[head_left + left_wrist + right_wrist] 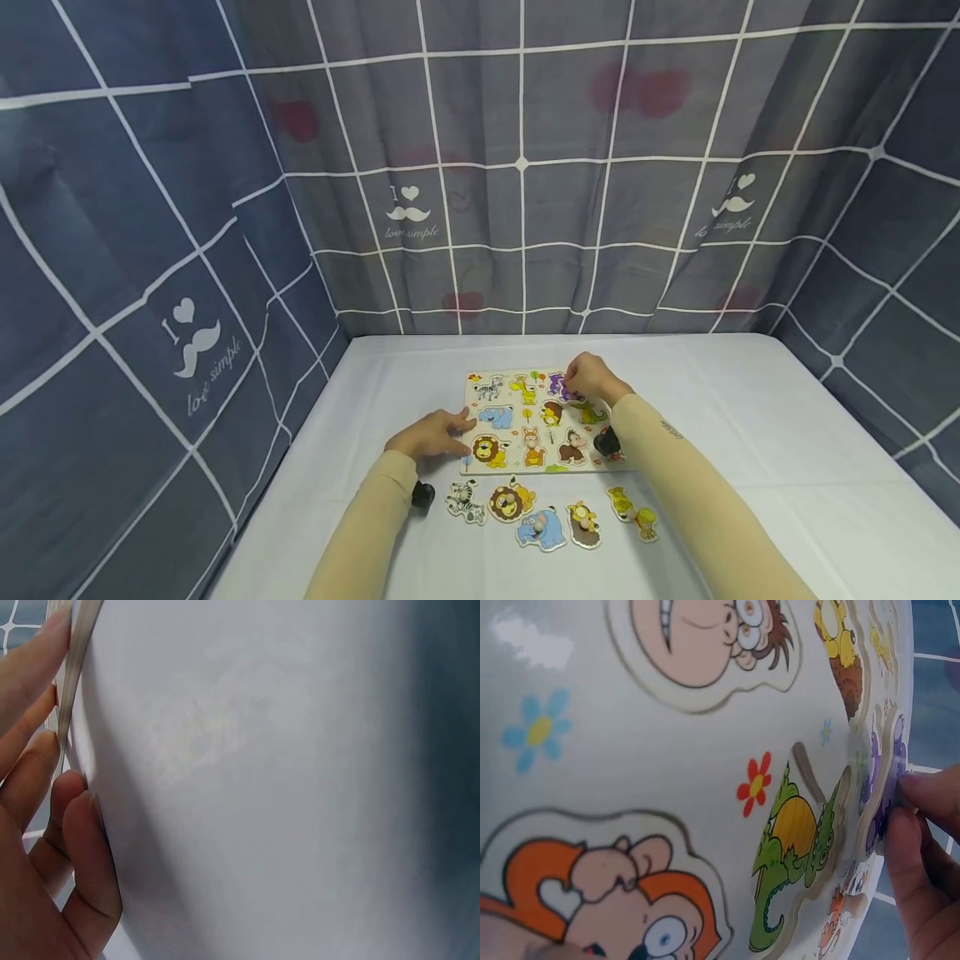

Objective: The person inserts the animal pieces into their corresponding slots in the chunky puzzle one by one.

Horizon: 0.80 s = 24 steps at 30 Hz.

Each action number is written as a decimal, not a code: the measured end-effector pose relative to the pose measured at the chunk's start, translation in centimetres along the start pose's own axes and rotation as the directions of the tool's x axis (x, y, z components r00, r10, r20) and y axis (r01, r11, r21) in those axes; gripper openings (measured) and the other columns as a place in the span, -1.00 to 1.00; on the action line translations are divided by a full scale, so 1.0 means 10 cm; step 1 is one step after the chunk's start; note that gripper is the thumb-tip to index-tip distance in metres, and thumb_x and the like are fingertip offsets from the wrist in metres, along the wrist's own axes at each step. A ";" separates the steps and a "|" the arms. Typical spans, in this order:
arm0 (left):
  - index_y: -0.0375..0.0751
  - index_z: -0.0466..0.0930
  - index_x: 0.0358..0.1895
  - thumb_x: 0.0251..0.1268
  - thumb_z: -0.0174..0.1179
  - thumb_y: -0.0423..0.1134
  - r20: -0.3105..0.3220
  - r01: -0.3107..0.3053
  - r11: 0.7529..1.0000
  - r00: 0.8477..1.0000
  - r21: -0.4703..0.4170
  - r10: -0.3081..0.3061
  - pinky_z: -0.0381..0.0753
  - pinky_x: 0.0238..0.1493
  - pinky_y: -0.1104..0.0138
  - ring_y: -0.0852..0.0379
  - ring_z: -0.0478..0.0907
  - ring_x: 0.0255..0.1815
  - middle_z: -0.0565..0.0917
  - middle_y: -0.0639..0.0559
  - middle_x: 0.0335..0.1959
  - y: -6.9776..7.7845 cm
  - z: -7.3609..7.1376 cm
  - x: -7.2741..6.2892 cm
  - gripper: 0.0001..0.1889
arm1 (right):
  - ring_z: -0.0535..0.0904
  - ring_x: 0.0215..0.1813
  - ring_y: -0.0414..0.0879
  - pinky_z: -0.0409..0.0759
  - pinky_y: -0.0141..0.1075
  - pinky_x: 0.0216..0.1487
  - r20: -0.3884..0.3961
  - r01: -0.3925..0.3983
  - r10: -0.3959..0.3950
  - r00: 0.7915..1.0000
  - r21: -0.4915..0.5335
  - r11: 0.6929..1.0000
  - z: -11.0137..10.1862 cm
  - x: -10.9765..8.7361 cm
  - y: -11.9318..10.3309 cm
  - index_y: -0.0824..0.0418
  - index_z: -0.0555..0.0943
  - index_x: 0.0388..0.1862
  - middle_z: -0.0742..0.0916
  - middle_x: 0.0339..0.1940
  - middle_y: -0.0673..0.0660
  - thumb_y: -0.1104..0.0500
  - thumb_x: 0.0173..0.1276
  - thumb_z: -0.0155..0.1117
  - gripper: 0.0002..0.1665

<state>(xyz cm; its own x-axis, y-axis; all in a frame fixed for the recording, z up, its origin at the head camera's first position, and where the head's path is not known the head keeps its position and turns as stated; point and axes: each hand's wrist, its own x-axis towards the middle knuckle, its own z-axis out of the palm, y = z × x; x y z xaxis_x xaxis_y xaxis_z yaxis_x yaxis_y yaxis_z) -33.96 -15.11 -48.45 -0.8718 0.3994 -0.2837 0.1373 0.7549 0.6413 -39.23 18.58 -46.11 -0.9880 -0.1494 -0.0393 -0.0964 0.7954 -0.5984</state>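
Note:
A wooden animal puzzle board (pixel 512 421) lies on the white table. My right hand (pixel 592 377) is at its top right corner, pinching a purple animal puzzle piece (pixel 889 780) between thumb and fingertips. That piece sits over the purple picture, tilted a little from the board in the right wrist view. The left hand (pixel 433 434) rests against the board's left edge, its fingers (pixel 37 772) touching the side. Just below it lie a zebra piece (pixel 467 502) and a lion piece (pixel 512 502).
Nearer the front lie a blue elephant piece (pixel 542 531), a hedgehog piece (pixel 583 527) and a yellow giraffe piece (pixel 633 514). A black wrist camera (pixel 423 496) sits on the left wrist. Grid-patterned curtains (pixel 480 208) hang behind and beside the white table (pixel 375 542).

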 end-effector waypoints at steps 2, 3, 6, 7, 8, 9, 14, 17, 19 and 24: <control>0.06 0.54 0.32 0.05 0.49 -0.14 -0.001 -0.001 1.000 1.000 0.002 0.001 0.00 0.60 -0.14 -0.16 0.05 0.64 0.24 0.13 0.57 0.00 -0.01 0.01 -0.33 | 0.57 -0.50 -0.15 0.57 -0.37 -0.41 0.000 0.003 -0.003 1.000 0.002 1.000 0.00 0.02 0.01 0.32 0.74 -0.43 0.74 -0.54 0.09 0.36 0.16 0.34 -0.95; 0.05 0.54 0.32 0.05 0.49 -0.14 -0.001 -0.001 1.000 1.000 0.001 0.001 0.00 0.60 -0.14 -0.16 0.05 0.63 0.24 0.13 0.57 0.00 -0.01 0.01 -0.33 | 0.57 -0.50 -0.15 0.58 -0.37 -0.41 0.000 0.005 -0.005 1.000 0.003 1.000 0.01 0.03 0.01 0.32 0.74 -0.43 0.74 -0.54 0.10 0.36 0.16 0.34 -0.94; 0.06 0.54 0.32 0.05 0.49 -0.15 0.002 0.003 1.000 1.000 0.002 -0.003 -0.01 0.61 -0.13 -0.15 0.05 0.64 0.24 0.13 0.57 0.00 -0.01 0.02 -0.33 | 0.58 -0.48 -0.15 0.58 -0.37 -0.40 0.005 0.002 -0.002 1.000 0.004 1.000 0.01 0.05 0.01 0.32 0.74 -0.42 0.75 -0.52 0.11 0.36 0.15 0.34 -0.94; 0.06 0.54 0.32 0.05 0.49 -0.14 0.003 0.004 1.000 1.000 0.001 -0.004 -0.01 0.61 -0.12 -0.15 0.05 0.64 0.24 0.14 0.57 0.00 -0.01 0.03 -0.33 | 0.58 -0.48 -0.15 0.58 -0.37 -0.40 0.006 -0.001 0.001 1.000 0.001 1.000 0.02 0.06 0.02 0.32 0.74 -0.42 0.75 -0.52 0.11 0.36 0.15 0.33 -0.94; 0.07 0.54 0.32 0.05 0.49 -0.14 0.004 0.005 1.000 1.000 -0.002 -0.005 -0.01 0.61 -0.12 -0.15 0.05 0.64 0.24 0.14 0.57 0.00 -0.01 0.03 -0.33 | 0.57 -0.48 -0.15 0.57 -0.38 -0.41 0.008 -0.006 0.006 1.000 0.000 1.000 0.02 0.07 0.02 0.32 0.73 -0.43 0.75 -0.52 0.11 0.36 0.15 0.33 -0.94; 0.07 0.54 0.32 0.05 0.49 -0.14 0.008 0.004 1.000 1.000 -0.003 -0.004 -0.01 0.61 -0.12 -0.15 0.04 0.64 0.23 0.14 0.57 0.00 0.00 0.03 -0.33 | 0.57 -0.48 -0.15 0.57 -0.39 -0.41 0.010 -0.013 0.013 1.000 0.001 1.000 0.03 0.08 0.02 0.32 0.73 -0.43 0.75 -0.51 0.11 0.36 0.15 0.33 -0.94; 0.06 0.54 0.32 0.06 0.49 -0.15 0.013 -0.002 1.000 1.000 -0.013 0.002 -0.02 0.61 -0.12 -0.15 0.04 0.64 0.23 0.13 0.57 -0.01 0.01 0.05 -0.34 | 0.55 -0.48 -0.15 0.54 -0.39 -0.45 0.015 -0.014 0.014 1.000 0.009 1.000 0.06 0.09 0.02 0.33 0.72 -0.44 0.73 -0.52 0.11 0.36 0.15 0.33 -0.95; 0.06 0.54 0.32 0.05 0.49 -0.15 0.010 0.002 1.000 1.000 -0.015 -0.002 -0.02 0.61 -0.11 -0.14 0.05 0.64 0.23 0.13 0.57 -0.02 0.01 0.04 -0.33 | 0.54 -0.49 -0.15 0.52 -0.39 -0.45 0.015 -0.011 0.011 1.000 0.012 1.000 0.07 0.10 0.01 0.32 0.72 -0.45 0.73 -0.52 0.10 0.36 0.16 0.33 -0.94; 0.06 0.54 0.32 0.05 0.49 -0.15 0.008 0.004 1.000 1.000 -0.016 -0.004 -0.01 0.61 -0.11 -0.14 0.05 0.64 0.23 0.13 0.57 -0.01 0.00 0.03 -0.33 | 0.54 -0.49 -0.15 0.53 -0.39 -0.45 0.015 -0.007 0.006 1.000 0.009 1.000 0.08 0.12 0.00 0.32 0.73 -0.45 0.73 -0.52 0.10 0.36 0.16 0.33 -0.94; 0.03 0.54 0.32 0.05 0.49 -0.18 0.006 0.001 1.000 1.000 -0.019 0.000 -0.02 0.61 -0.11 -0.16 0.05 0.64 0.23 0.10 0.57 0.00 -0.02 0.02 -0.33 | 0.56 -0.47 -0.15 0.53 -0.39 -0.43 0.010 0.002 -0.002 1.000 -0.006 1.000 0.08 0.17 -0.02 0.33 0.74 -0.42 0.74 -0.51 0.11 0.35 0.16 0.33 -0.93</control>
<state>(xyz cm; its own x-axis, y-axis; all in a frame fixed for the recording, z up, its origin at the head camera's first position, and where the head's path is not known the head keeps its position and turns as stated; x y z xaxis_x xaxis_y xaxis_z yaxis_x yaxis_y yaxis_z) -34.20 -15.14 -48.41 -0.8690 0.4022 -0.2883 0.1276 0.7450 0.6548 -40.82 17.66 -46.68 -0.9866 -0.1567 -0.0459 -0.0992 0.7985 -0.5938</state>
